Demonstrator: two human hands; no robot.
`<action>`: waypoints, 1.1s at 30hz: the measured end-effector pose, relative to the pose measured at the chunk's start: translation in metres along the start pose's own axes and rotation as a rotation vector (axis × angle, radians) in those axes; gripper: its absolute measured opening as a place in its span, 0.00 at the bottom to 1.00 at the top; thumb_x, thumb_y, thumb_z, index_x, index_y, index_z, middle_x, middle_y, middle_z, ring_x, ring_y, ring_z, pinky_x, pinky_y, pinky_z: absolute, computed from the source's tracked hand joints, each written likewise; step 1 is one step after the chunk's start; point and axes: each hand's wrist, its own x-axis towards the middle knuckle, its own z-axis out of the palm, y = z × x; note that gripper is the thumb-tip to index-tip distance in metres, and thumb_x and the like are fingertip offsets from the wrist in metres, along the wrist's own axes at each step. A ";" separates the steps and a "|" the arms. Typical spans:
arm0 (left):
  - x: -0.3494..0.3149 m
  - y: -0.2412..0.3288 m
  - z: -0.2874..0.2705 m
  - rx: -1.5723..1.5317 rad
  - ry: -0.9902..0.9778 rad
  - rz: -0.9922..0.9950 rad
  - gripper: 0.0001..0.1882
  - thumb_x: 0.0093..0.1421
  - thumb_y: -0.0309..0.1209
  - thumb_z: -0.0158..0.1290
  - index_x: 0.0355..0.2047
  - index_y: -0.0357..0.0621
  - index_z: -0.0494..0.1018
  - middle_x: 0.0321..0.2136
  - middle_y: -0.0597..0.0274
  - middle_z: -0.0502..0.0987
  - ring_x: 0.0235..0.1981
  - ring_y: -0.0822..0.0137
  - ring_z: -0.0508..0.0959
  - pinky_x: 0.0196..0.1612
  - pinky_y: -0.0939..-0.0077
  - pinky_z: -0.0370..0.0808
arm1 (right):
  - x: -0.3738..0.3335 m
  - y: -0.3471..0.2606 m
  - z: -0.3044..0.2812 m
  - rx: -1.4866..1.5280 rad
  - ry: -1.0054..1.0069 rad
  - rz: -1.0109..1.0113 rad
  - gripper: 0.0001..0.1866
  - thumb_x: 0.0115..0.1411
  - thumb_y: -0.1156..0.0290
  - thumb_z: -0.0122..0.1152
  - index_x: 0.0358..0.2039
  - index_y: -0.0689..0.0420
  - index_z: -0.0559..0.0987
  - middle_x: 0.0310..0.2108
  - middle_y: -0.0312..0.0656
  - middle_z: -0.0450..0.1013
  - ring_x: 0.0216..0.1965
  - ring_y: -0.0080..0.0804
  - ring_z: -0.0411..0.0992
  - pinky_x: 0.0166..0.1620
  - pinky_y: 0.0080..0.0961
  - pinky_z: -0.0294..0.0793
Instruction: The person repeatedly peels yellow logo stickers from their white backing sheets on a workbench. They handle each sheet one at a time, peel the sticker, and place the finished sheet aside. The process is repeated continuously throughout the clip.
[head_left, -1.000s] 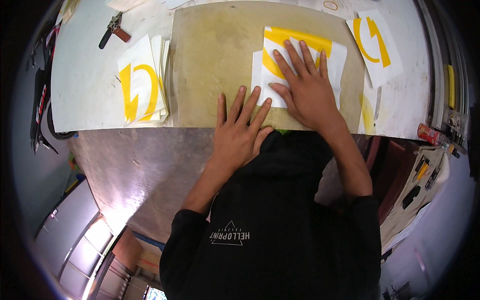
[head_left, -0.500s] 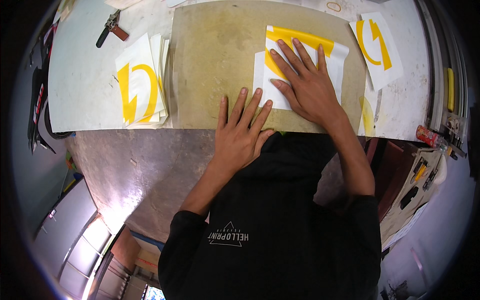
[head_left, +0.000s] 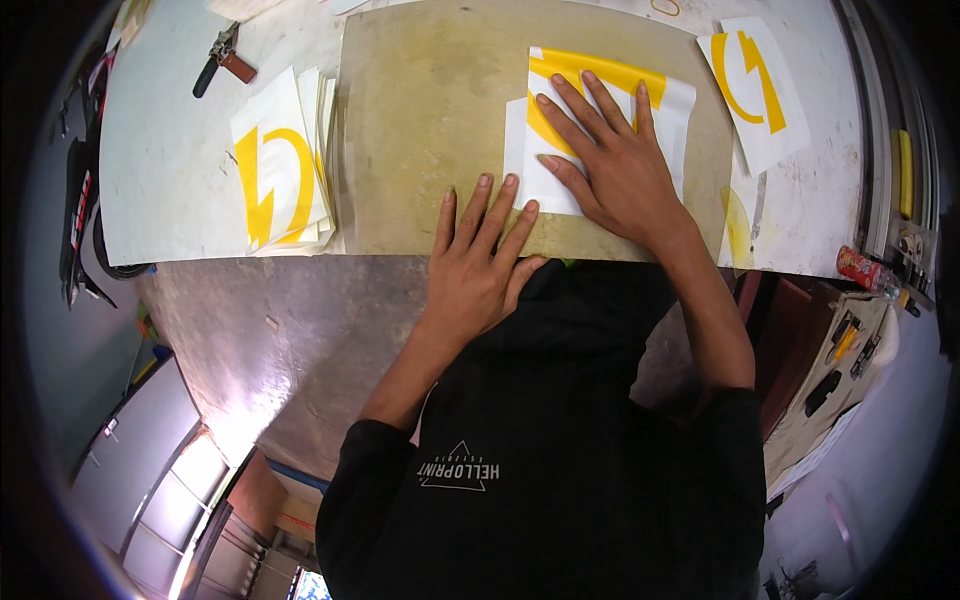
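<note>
A white sheet with yellow shapes (head_left: 553, 185) lies on the tan cutting mat (head_left: 420, 100), partly covered by my right hand (head_left: 620, 165). That hand presses flat on it with fingers spread. The sheet's right side looks curled or folded over, and a yellow band runs along its far edge. A pale paper edge (head_left: 514, 150) shows from beneath its left side. My left hand (head_left: 475, 250) rests on the mat's near edge, fingers apart, its index fingertip by the sheet's lower left corner. It holds nothing.
To the left sits a stack of white sheets with yellow shapes (head_left: 282, 190). Beyond it lie keys with a brown fob (head_left: 238, 66). At the right is another white sheet with a yellow design (head_left: 755, 100). A red can-like container (head_left: 856, 266) stands past the table's right corner.
Both hands stay in nearly the same places, fingers still spread. The whole view has shifted very slightly; the sheet under my right hand looks unchanged.
</note>
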 end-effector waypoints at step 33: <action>0.048 -0.012 -0.020 -0.052 -0.004 -0.071 0.27 0.51 0.35 0.71 0.53 0.47 0.79 0.62 0.57 0.72 0.64 0.52 0.69 0.67 0.51 0.60 | 0.001 0.002 -0.003 -0.016 0.000 -0.004 0.30 0.73 0.47 0.50 0.70 0.45 0.70 0.75 0.37 0.58 0.76 0.44 0.53 0.71 0.79 0.39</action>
